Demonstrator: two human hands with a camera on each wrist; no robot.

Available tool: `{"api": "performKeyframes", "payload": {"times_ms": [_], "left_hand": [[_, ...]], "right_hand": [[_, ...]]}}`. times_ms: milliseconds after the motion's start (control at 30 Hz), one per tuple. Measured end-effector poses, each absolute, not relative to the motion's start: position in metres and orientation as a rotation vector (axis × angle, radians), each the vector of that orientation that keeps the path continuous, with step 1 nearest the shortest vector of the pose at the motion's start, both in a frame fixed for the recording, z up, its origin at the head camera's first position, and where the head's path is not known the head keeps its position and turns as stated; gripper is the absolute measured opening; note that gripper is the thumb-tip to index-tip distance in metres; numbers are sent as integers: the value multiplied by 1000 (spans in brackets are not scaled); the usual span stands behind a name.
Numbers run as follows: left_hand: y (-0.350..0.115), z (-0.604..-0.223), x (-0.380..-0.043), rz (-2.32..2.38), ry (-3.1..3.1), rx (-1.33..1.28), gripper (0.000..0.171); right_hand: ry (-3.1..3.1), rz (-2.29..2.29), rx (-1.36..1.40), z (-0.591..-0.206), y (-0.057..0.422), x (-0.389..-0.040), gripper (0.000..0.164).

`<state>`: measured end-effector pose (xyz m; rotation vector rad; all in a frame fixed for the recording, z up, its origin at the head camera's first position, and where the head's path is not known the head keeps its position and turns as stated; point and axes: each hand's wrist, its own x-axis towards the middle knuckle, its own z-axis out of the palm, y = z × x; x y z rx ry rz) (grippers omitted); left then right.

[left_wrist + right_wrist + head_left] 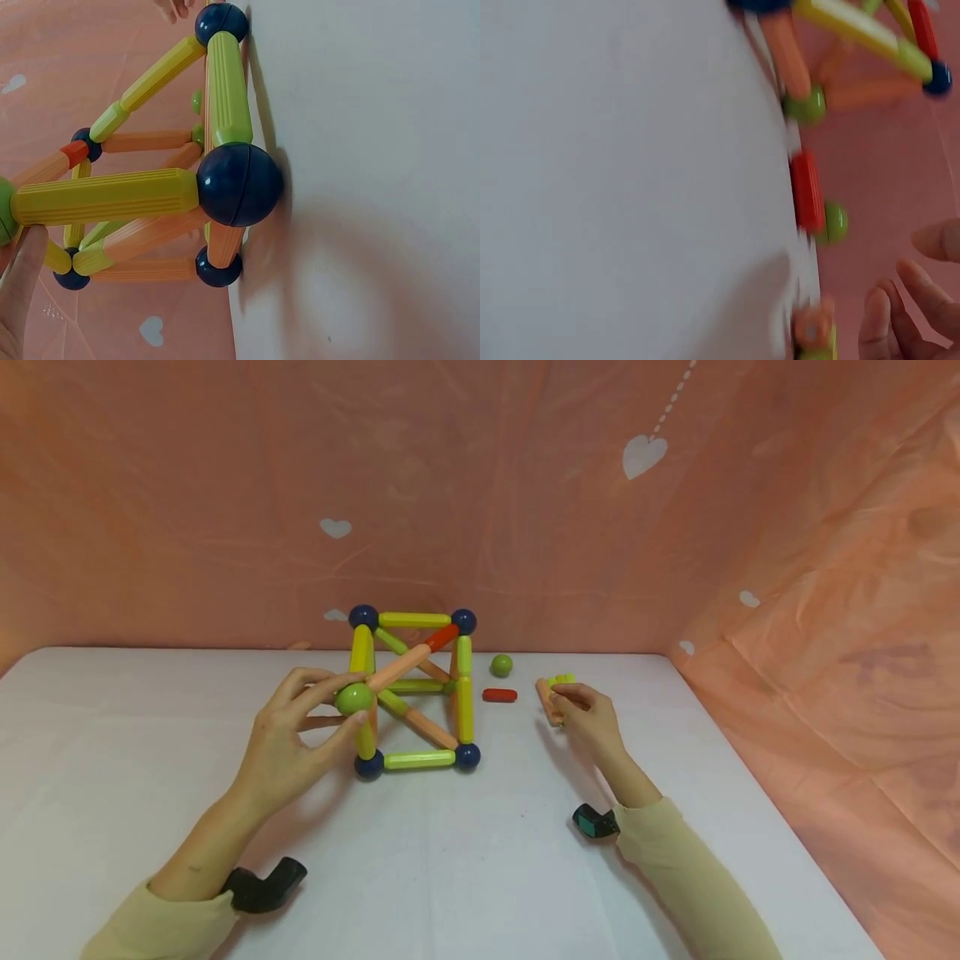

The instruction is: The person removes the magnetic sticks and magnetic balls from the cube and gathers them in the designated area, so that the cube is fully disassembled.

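My left hand (pixel 281 743) grips a light green ball (pixel 354 699) at the near upper left corner of a frame of magnetic rods and balls. A yellow rod (pixel 105 196) runs from that ball down to a dark blue ball (pixel 240 184) on the table. From the same corner, an orange rod (pixel 400 667) and a red rod (pixel 442 637) slant across the top to a far blue ball (pixel 463 621). My right hand (pixel 592 718) hovers by loose orange rods (pixel 546 697) and short yellow-green rods (pixel 561 679), its fingers apart with nothing between them.
Between the frame and the loose rods, a red rod (pixel 499 695) lies near a single green ball (pixel 502 665). Behind the white table (pixel 510 877) hangs a pink-orange cloth (pixel 487 510) with white hearts.
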<state>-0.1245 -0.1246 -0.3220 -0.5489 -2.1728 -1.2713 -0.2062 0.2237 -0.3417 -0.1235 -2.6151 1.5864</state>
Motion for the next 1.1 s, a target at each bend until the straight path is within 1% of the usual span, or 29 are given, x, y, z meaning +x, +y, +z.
{"api": "performKeyframes", "payload": {"times_ms": [233,500,633,900,1100], "left_hand": [[-124,-323,-125,-1275,-2171,-540,43],[-123,-323,-125,-1271,-2181,-530,43],[-123,-323,-125,-1275,-2186,-532,43],[-125,-316,-120,-1288,-2212,-552,41],[-126,-311,-110,-1200,-2233,-605,41]], "right_hand": [[-2683,1767,74,-346,194,-194,33],[-2835,1880,197,-354,170,-182,36],[-2888,1889,265,-357,165,-180,38],[-3018,1782,308,-358,159,-180,46],[-3030,1767,382,-354,157,-182,45]]}}
